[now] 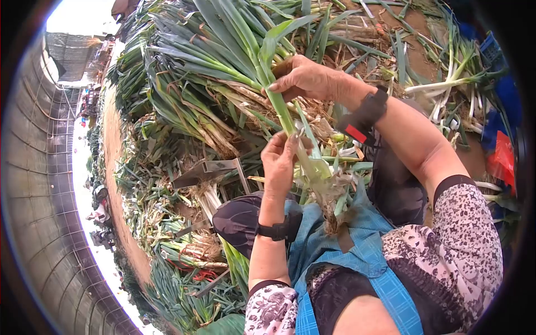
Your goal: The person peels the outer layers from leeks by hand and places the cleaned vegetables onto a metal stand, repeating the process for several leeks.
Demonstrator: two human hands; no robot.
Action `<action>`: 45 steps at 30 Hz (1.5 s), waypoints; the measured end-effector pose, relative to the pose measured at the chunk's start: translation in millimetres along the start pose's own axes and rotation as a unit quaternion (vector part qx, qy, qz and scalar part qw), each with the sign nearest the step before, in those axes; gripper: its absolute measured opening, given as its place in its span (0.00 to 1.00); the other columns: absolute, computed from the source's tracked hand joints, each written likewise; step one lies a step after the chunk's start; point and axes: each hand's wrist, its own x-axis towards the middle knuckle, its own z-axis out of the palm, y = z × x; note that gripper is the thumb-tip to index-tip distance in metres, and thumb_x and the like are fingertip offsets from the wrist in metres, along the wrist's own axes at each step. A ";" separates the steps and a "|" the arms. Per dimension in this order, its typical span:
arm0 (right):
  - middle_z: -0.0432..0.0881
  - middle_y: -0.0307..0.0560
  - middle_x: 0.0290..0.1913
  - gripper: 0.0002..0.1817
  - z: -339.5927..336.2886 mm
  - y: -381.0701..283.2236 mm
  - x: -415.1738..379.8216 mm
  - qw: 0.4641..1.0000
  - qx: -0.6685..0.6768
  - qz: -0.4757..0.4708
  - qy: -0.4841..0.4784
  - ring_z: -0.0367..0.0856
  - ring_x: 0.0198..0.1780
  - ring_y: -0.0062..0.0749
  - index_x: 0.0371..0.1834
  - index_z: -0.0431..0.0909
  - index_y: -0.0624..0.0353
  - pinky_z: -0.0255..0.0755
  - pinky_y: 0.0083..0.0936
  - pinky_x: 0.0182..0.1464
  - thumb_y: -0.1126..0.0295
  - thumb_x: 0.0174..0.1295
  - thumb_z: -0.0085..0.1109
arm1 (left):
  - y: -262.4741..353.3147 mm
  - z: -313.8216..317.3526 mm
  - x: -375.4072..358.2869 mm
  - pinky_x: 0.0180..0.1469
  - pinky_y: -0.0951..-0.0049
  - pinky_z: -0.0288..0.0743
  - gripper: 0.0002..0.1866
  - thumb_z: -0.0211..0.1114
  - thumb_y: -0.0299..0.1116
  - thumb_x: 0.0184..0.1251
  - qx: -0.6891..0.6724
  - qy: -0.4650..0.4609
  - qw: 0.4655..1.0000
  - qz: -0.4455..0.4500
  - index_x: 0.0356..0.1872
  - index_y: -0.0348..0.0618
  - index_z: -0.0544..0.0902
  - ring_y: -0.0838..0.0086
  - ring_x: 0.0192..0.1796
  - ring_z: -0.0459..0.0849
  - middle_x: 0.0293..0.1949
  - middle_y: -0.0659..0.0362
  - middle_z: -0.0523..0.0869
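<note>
A large green onion (286, 116) slants across the view, leaves toward the top and its shaggy roots (331, 223) low over the blue apron. My right hand (304, 81) is closed around its upper stalk, thumb in front. Lower down, my left hand (282, 162) has its fingers pinched on the same stalk. Below that hand the pale base looks blurred, with loose peeled skin hanging about it. Behind my hands lies a thick heap of green onions (195, 50) with long dark leaves and dry, brownish outer skins.
Trimmed leaves and skins litter the ground. A metal frame (220, 166) stands left of my knee, near a bundle with roots (192, 251). Pale-stemmed onions (446, 84) lie at right, beside a blue crate (491, 50) and a red plastic bag (502, 162).
</note>
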 end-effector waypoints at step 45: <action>0.83 0.49 0.31 0.13 15.7 15.2 19.2 0.999 0.004 -0.009 -0.043 0.83 0.28 0.26 0.40 0.77 0.73 0.78 0.18 0.30 0.70 0.64 0.59 | 64.4 -6.1 70.0 0.30 0.56 0.74 0.11 0.50 0.24 0.52 -0.291 0.052 0.946 -0.130 0.36 0.34 0.76 0.61 0.26 0.79 0.27 0.47 0.81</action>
